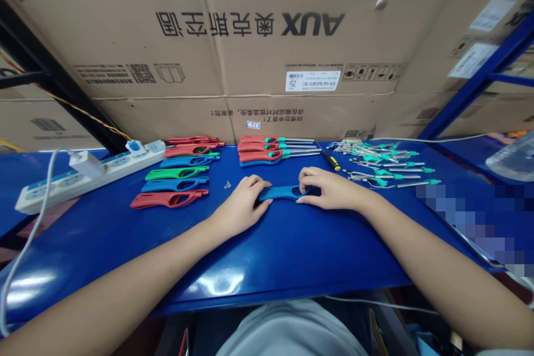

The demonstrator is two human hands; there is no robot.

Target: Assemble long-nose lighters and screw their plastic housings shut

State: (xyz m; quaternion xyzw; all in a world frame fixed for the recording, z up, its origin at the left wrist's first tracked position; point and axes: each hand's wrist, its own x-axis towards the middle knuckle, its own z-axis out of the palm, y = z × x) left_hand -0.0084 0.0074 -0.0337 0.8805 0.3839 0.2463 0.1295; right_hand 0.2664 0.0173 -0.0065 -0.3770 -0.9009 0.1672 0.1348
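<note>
Between my two hands, just above or on the blue tabletop (267, 250), is a blue lighter casing (282, 193). My left hand (244, 203) pinches its left end between thumb and fingers. At the other end, by the trigger opening, the fingers of my right hand (323, 189) close on it. Several red, blue and green lighter casings (169, 199) lie in a column on the left. Behind my hands sit red lighters (258, 156) with metal barrels. A heap of inner lighter parts with teal tips (384, 164) lies to the right.
A yellow-and-black screwdriver (331, 160) lies beyond my right hand. Small screws (227, 184) are left of my left hand. A white power strip (92, 175) with plugs runs along the left. A large cardboard sheet (250, 78) stands upright behind the table.
</note>
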